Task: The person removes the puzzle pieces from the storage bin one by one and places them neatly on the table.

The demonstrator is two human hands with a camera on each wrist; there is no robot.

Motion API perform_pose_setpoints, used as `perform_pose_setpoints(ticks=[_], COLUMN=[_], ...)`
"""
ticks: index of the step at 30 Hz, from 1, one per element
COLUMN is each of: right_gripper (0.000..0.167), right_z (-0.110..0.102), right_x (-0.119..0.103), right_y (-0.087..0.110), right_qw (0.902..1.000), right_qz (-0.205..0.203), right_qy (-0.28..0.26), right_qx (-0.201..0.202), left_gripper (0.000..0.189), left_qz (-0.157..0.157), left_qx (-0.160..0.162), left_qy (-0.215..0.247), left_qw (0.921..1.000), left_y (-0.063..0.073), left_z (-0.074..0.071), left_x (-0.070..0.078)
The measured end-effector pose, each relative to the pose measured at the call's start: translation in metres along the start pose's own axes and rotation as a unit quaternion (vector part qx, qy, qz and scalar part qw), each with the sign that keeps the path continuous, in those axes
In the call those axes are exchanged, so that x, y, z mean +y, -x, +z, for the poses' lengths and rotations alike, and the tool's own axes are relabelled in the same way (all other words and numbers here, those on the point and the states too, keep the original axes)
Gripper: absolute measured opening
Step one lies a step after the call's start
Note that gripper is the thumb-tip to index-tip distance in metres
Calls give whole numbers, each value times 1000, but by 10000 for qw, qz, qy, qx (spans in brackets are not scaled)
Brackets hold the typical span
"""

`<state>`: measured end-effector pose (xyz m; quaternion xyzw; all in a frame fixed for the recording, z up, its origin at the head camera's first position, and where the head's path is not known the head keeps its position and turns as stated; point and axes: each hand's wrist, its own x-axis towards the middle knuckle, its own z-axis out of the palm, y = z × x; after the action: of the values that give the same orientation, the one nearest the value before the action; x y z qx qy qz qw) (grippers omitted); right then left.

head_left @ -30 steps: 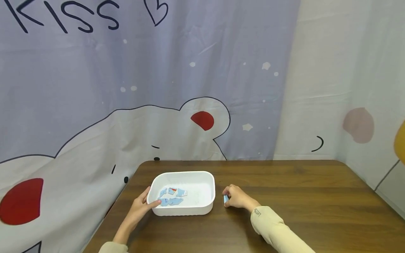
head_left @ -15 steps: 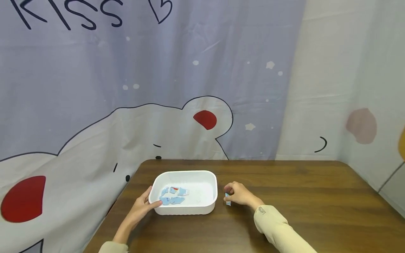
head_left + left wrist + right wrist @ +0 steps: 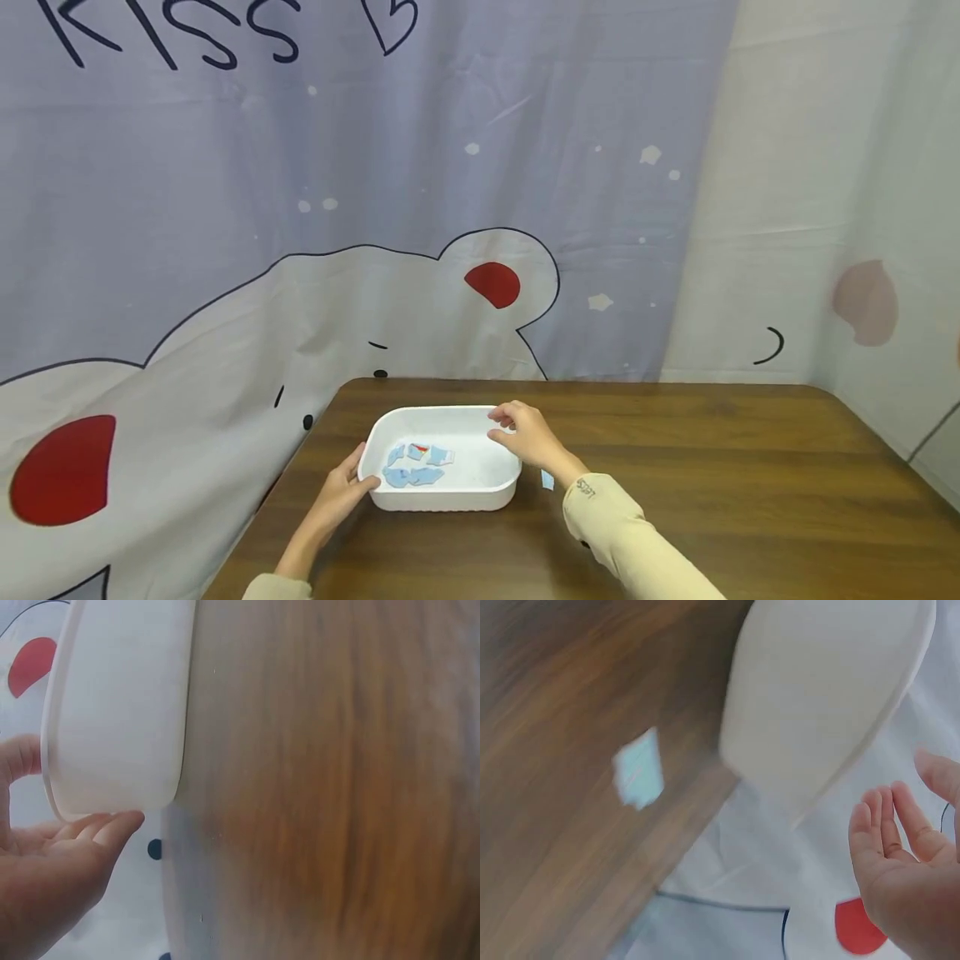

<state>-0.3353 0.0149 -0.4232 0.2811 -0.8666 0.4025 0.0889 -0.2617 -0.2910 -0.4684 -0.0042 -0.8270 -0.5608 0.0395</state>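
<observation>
A white plastic tub stands on the table. My left hand holds its left end, the thumb over the rim and the fingers against the outer wall, as the left wrist view also shows. Several light-blue irregular flat pieces lie inside on the left, one with a red mark. Above the tub's right rim is my right hand, fingers loosely bent and apart, holding nothing. A single light-blue piece lies on the table right of the tub, blurred in the right wrist view.
The brown wooden table stretches out to the right of the tub. Behind it hangs a printed curtain with a white cartoon animal and red patches.
My right hand has let go of the light-blue piece, leaving it on the table, and has moved up and left to the tub's right rim. The left hand keeps its hold.
</observation>
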Motion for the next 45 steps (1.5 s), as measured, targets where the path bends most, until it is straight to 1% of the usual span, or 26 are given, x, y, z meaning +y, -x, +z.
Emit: perform_pose_setpoints(ticks=[4,9,12,14,18,24,29,35,38,42,45], right_gripper=[25,26,28,29,31,36,40,44,45,47,46], right_z=[17,34,44,50,61,76,86,94,95,98,101], right_x=[-7,-11,-11,-11,-11,-13,-12,-3,-1,0,-1], right_y=[-10,-19,-21,-22,-24,-27,-30,-30,-29,-31,-32], right_qw=[9996,9994,9992,9989,9981,9943,9895,9811,9797,9844,9855], right_qz=[-183,-94,-98,-102,88,537,888,1391,1515,1418,1378], right_qy=[-45,-130,-119,-219,-444,-848,-1055,-1257,-1211,-881,-735], right_qx=[-221,-318,-364,-395,-428,-365,-430,-482,-497,-553,-657], left_gripper=[73,73,74,75,75,75,74,75,75,75,75], left_qz=[-29,-14,-20,-35,-60,-47,-18,-47,-80,-103,-101], left_qx=[55,47,45,74,85,147,185,160,176,206,197], left_qy=[68,184,248,275,303,364,433,487,485,508,563], left_qw=[10000,9998,9997,9996,9995,9992,9989,9987,9986,9984,9982], left_y=[1,1,0,0,0,-1,2,2,1,-1,1], left_z=[1,2,2,1,1,1,1,4,5,4,2], left_x=[0,-2,-3,-3,-4,-4,-4,-5,-6,-7,-8])
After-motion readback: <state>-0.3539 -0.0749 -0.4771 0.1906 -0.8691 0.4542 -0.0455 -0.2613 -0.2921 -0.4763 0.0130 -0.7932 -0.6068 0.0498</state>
